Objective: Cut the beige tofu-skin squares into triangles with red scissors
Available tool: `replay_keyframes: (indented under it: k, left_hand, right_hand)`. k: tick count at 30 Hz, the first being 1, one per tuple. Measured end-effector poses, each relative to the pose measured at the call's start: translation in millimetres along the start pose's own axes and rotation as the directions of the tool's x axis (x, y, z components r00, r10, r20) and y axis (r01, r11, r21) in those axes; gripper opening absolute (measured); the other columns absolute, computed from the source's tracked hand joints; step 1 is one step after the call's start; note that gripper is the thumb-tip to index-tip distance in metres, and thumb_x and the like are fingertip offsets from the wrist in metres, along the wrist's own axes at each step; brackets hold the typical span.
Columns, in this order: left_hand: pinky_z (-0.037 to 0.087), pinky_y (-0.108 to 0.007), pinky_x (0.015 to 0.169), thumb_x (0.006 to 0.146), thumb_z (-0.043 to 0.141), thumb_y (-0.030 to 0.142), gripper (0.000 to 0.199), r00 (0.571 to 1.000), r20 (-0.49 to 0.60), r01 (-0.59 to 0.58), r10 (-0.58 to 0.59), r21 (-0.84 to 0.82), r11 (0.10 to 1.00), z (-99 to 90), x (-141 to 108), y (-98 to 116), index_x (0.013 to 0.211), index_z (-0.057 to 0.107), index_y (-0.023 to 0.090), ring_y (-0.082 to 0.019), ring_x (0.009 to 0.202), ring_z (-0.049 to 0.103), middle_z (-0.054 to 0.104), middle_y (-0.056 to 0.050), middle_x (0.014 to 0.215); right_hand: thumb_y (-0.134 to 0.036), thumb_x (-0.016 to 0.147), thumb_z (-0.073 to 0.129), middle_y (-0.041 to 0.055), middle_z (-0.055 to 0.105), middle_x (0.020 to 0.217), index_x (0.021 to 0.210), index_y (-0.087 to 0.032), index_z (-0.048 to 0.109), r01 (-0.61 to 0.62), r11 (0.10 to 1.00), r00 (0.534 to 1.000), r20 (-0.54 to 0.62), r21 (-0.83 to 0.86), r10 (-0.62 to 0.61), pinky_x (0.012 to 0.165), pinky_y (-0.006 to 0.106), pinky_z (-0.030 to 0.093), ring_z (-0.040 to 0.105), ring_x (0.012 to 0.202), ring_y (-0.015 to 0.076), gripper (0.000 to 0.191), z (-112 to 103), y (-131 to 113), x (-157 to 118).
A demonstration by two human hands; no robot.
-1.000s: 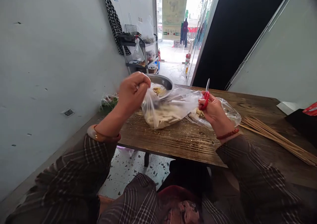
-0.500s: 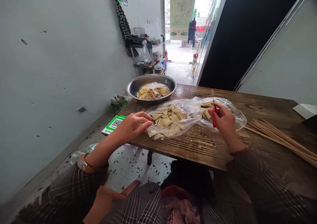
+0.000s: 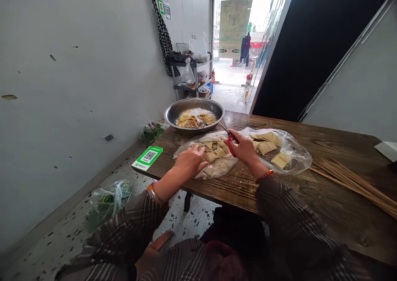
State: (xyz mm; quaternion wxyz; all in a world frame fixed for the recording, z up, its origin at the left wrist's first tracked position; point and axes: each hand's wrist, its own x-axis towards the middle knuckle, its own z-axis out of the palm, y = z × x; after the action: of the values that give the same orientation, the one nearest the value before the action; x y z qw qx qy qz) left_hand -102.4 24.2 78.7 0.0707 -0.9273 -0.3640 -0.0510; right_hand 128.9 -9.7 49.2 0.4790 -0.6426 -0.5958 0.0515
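Cut pieces (image 3: pixel 214 153) of a flat beige food lie in a heap on clear plastic (image 3: pixel 186 147) at the left near part of the wooden table (image 3: pixel 338 190). The left hand (image 3: pixel 190 162) is palm down at the near left of the heap, its fingers loosely open over the pieces and the thumb held apart. The right hand (image 3: pixel 244 149) closes its fingers around the red handle of the scissors (image 3: pixel 230 142), whose blades point far left toward the bowl. Just right of that hand, larger folded sheets (image 3: pixel 266 143) and a square piece (image 3: pixel 281 160) lie on clear plastic. Beyond the heap stands a metal bowl (image 3: pixel 194 130) with yellow and brown food in it. A green code card (image 3: pixel 149 157) lies at the table's left corner. Thin wooden sticks (image 3: pixel 353 181) lie on the right. Bagged greens (image 3: pixel 108 202) sit on the floor at left, and a shelf (image 3: pixel 190 66) stands past the table.
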Motion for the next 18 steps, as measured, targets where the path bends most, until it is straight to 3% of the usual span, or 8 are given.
replay_keyframes:
  k: [3, 8, 14, 18]
  left_hand:
    - [0.049, -0.049, 0.104, 0.081, 0.075, 0.046, 0.071, 0.994, -0.102, 0.036, -0.046, -0.095, 0.995, 36.3, 2.3, -30.8, 0.14, 0.054, 0.014, -0.038, 0.127, 0.059, 0.052, -0.024, 0.146]
    - [0.043, -0.048, 0.113, 0.083, 0.07, 0.048, 0.071, 0.976, -0.168, 0.039, -0.139, -0.494, 0.869, 74.4, 21.4, -65.3, 0.143, 0.053, 0.014, -0.033, 0.136, 0.053, 0.053, -0.021, 0.147]
    - [0.038, -0.046, 0.117, 0.089, 0.055, 0.058, 0.071, 0.934, 0.006, 0.25, -0.356, -0.723, 0.644, 91.3, 58.5, -79.9, 0.143, 0.055, 0.012, -0.032, 0.138, 0.052, 0.054, -0.018, 0.149]
    - [0.045, -0.041, 0.111, 0.089, 0.049, 0.065, 0.074, 0.919, 0.109, 0.324, -0.379, -0.756, 0.569, 99.0, 71.6, -84.3, 0.141, 0.059, 0.012, -0.031, 0.129, 0.06, 0.061, -0.016, 0.143]
  right_hand:
    - [-0.039, 0.088, 0.064, 0.0088, 0.077, 0.106, 0.128, -0.022, 0.067, -0.114, 0.993, 0.993, -0.005, -0.029, 0.114, 0.088, 0.038, 0.055, 0.071, 0.096, 0.0243, 0.044, 12.4, 30.8, 11.6]
    - [-0.043, 0.09, 0.062, 0.008, 0.078, 0.105, 0.131, -0.023, 0.066, -0.187, 0.982, 0.982, -0.025, -0.028, 0.186, 0.088, 0.038, 0.055, 0.071, 0.095, 0.0249, 0.046, 33.8, 55.5, 19.4]
    - [-0.039, 0.091, 0.06, 0.0061, 0.078, 0.107, 0.132, -0.025, 0.066, -0.206, 0.978, 0.978, -0.04, -0.015, 0.205, 0.086, 0.034, 0.055, 0.072, 0.095, 0.0229, 0.044, 53.3, 67.7, 32.1]
    - [-0.039, 0.092, 0.058, 0.0086, 0.079, 0.102, 0.13, -0.023, 0.068, -0.257, 0.962, 0.966, -0.043, -0.092, 0.254, 0.085, 0.035, 0.054, 0.073, 0.092, 0.0247, 0.042, 59.2, 79.4, 38.3]
